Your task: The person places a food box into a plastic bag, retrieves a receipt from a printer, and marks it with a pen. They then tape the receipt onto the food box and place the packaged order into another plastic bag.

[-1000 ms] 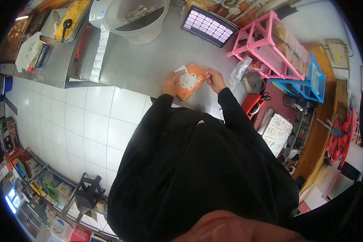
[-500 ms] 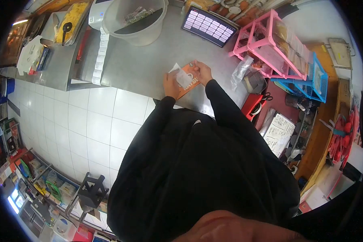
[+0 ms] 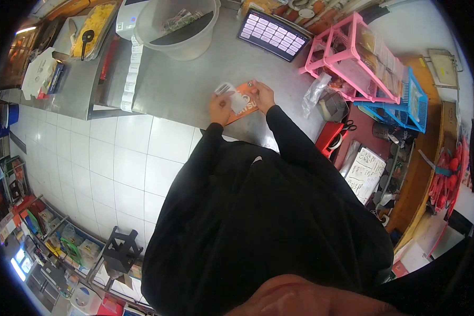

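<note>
Near the table's (image 3: 168, 84) front edge, the left hand's (image 3: 219, 109) fingers grasp a white slip (image 3: 240, 101) against an orange packet (image 3: 243, 111); the right hand's (image 3: 262, 96) fingers pinch its far side.

Smooth metal counter (image 3: 168, 79), paper strip (image 3: 131, 73)

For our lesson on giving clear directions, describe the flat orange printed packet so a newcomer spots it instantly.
Start at the grey metal counter and find the black tablet with a lit screen. Nearer the person, look between the left hand and right hand. The packet is orange with large white letters, unlike the thin whitish sheet overlapping it.
</note>
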Available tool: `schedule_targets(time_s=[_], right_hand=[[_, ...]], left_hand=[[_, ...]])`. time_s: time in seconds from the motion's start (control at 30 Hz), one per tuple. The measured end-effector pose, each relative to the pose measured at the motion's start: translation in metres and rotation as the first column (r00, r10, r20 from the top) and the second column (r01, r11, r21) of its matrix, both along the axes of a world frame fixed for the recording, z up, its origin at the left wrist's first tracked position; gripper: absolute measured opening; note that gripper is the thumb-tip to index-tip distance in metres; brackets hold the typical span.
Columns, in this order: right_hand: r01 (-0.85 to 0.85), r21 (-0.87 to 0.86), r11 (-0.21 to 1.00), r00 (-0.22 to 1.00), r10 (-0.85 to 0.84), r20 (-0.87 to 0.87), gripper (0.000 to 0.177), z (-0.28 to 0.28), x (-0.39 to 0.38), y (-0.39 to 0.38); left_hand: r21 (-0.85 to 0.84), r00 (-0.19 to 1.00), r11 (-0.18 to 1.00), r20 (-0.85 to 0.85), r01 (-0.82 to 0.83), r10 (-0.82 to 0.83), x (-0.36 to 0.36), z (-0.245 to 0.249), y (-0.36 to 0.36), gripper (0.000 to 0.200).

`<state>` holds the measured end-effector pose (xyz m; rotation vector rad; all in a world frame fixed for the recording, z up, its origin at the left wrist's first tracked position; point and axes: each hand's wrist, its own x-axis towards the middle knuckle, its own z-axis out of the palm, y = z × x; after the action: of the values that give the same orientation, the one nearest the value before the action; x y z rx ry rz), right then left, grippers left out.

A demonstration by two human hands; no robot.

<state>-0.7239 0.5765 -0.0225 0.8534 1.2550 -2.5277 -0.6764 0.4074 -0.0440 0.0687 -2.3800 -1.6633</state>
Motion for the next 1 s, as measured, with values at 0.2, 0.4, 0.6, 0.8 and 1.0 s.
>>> schedule_targets(time_s=[0.2, 0.4, 0.6, 0.8, 1.0], right_hand=[[-0.062, -0.015, 0.998, 0.998, 0.062, 0.002, 0.022, 0.006, 0.002, 0.003], [-0.057, -0.006, 0.998, 0.998, 0.057, 0.006, 0.022, -0.004, 0.001, 0.003], [-0.042, -0.003, 0.999, 0.999, 0.042, -0.003, 0.022, -0.006, -0.001, 0.003], [-0.025, 0.023, 0.999, 1.000, 0.025, 0.007, 0.023, -0.003, -0.002, 0.002], [-0.060, 0.010, 0.998, 0.998, 0.060, 0.021, 0.022, -0.007, 0.000, 0.006]], left_hand=[[-0.206, 0.977, 0.956, -0.001, 0.208, -0.213, 0.001, 0.016, 0.001, 0.018], [-0.404, 0.974, 0.902, -0.214, -0.153, 0.069, 0.008, -0.016, -0.007, 0.019], [0.080, 0.959, 0.956, 0.059, -0.282, 0.278, -0.009, 0.029, -0.025, 0.030], [-0.549, 0.981, 0.830, 0.088, -0.099, 0.175, 0.008, 0.040, -0.006, 0.051], [-0.549, 0.996, 0.835, 0.051, -0.034, 0.074, -0.005, 0.030, 0.009, 0.035]])
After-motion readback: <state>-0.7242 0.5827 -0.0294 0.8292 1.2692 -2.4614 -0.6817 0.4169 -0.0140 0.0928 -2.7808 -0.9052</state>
